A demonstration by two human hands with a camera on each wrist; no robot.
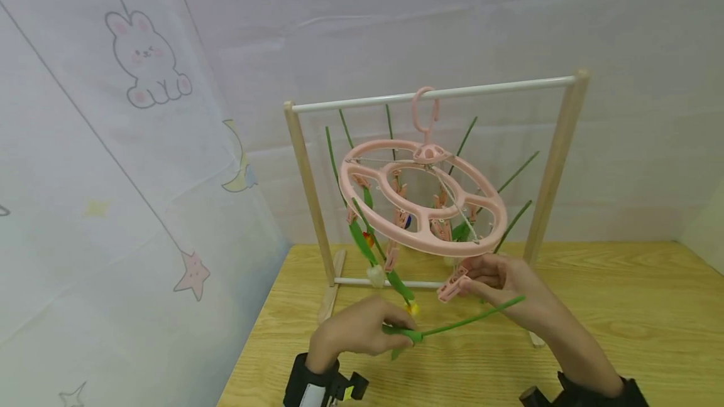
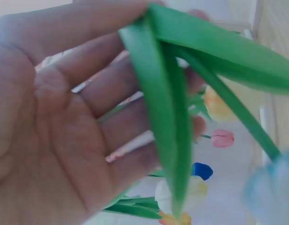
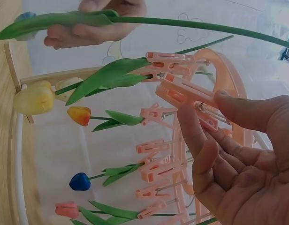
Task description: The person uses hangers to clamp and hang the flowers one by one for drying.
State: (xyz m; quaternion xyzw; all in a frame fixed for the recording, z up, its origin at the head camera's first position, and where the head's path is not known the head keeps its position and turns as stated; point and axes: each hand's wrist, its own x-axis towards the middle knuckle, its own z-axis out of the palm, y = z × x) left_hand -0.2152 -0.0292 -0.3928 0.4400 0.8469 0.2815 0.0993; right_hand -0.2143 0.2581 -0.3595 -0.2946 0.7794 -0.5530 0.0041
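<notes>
My left hand (image 1: 364, 325) pinches an artificial tulip near its green leaves (image 2: 168, 117), with the long stem (image 1: 475, 318) slanting up to the right. Its pale blue bloom (image 2: 271, 192) is blurred in the left wrist view. Thumb and fingers of my right hand (image 1: 509, 281) pinch a pink clothespin (image 3: 186, 91) at the near edge of a round pink drying hanger (image 1: 430, 245). Other clothespins on the hanger hold upside-down tulips, including a yellow one (image 3: 34, 97), an orange one (image 3: 79, 116), a dark blue one (image 3: 80, 182) and a pink one (image 3: 67, 209).
The hanger hooks over the white top bar (image 1: 503, 88) of a rack with wooden posts (image 1: 557, 162). The rack stands on a wood-grain table (image 1: 622, 306). Behind it hangs a pale cloth with a printed rabbit (image 1: 147, 58). Stems of hung tulips stick up around the ring.
</notes>
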